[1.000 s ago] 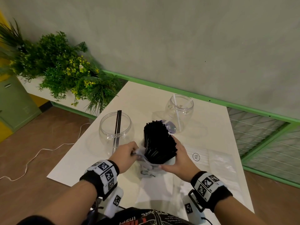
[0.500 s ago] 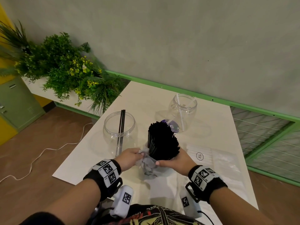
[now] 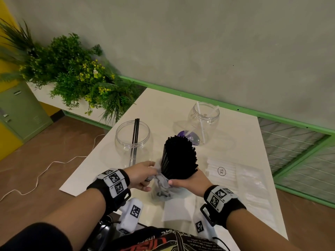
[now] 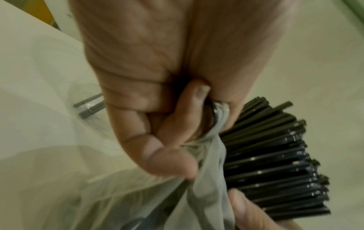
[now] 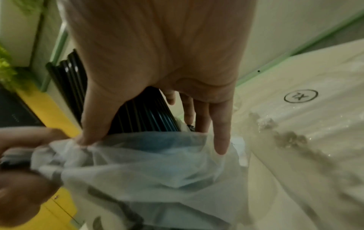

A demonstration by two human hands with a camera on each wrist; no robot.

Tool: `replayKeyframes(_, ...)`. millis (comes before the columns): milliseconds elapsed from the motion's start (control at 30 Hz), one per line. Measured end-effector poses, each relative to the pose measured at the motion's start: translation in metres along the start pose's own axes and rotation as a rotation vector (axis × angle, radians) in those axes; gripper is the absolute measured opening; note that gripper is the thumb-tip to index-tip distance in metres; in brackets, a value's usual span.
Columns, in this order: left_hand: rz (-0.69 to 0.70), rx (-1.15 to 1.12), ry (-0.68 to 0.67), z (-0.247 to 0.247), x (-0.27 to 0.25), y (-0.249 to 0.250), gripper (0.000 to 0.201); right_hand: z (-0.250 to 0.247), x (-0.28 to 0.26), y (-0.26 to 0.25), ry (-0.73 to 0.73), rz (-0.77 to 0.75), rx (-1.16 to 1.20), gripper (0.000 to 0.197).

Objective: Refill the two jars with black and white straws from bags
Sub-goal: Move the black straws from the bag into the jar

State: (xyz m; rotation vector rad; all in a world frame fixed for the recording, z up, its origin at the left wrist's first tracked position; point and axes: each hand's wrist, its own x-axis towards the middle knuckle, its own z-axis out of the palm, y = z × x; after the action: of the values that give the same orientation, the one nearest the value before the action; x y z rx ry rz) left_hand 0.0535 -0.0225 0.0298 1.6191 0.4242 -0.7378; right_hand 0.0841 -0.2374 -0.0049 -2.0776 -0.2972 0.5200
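Peeling bag point(image 3: 161, 185) lower off black straws point(image 3: 178, 158) than a second ago: left hand point(image 3: 141, 175) pinching plastic, right hand point(image 3: 190, 182) wrapped round bundle, above worktop point(image 3: 163, 105) near jar point(image 3: 133, 140). Bundle nearly free for refilling.

I am seeing the bundle of straws point(image 3: 178, 157) standing upright at the table's point(image 3: 163, 105) near middle, its lower end sitting in a bag point(image 3: 164, 186). My left hand point(image 3: 140, 175) is lying left of the bundle, my right hand point(image 3: 190, 182) right. One jar point(image 3: 133, 140) is standing behind-left, a second jar point(image 3: 204, 120) behind-right; another bag point(image 3: 235, 176) is lying flat to the right
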Motion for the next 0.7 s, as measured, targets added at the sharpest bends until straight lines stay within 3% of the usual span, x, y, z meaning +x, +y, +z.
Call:
replayKeyframes(100, -0.029, 0.006, -0.103, -0.013, -0.013, -0.013, 0.016, 0.006, 0.002, -0.005, -0.144, 0.001, 0.043, 0.055)
replayKeyframes(200, -0.025, 0.002, -0.067, -0.036, -0.023, -0.043, 0.048, 0.045, 0.016, -0.002, -0.165, -0.014, -0.022, 0.086)
replayKeyframes(267, 0.007, -0.024, -0.039, -0.055, -0.033, -0.065, 0.058, 0.078, 0.027, 0.001, -0.194, -0.035, -0.082, 0.101)
replayKeyframes(433, 0.134, -0.143, 0.013, -0.114, -0.070, -0.100, 0.083, 0.139, 0.049, -0.042, -0.355, -0.108, -0.072, 0.104)
replayKeyframes(500, 0.152, -0.156, 0.088, -0.136, -0.080, -0.103, 0.075, 0.156, 0.060, -0.062, -0.343, -0.163, -0.041, 0.105)
replayKeyframes(600, 0.187, -0.199, 0.193, -0.161, -0.087, -0.096, 0.029, 0.175, 0.076, -0.093, -0.336, -0.186, 0.013, 0.099)
replayKeyframes(633, 0.204, -0.219, 0.215, -0.170, -0.087, -0.093, 0.026, 0.180, 0.080, -0.103, -0.299, -0.197, 0.053, 0.097)
replayKeyframes(700, 0.283, -0.280, 0.241, -0.187, -0.083, -0.089, 0.043, 0.187, 0.088, -0.118, -0.194, -0.220, 0.145, 0.089)
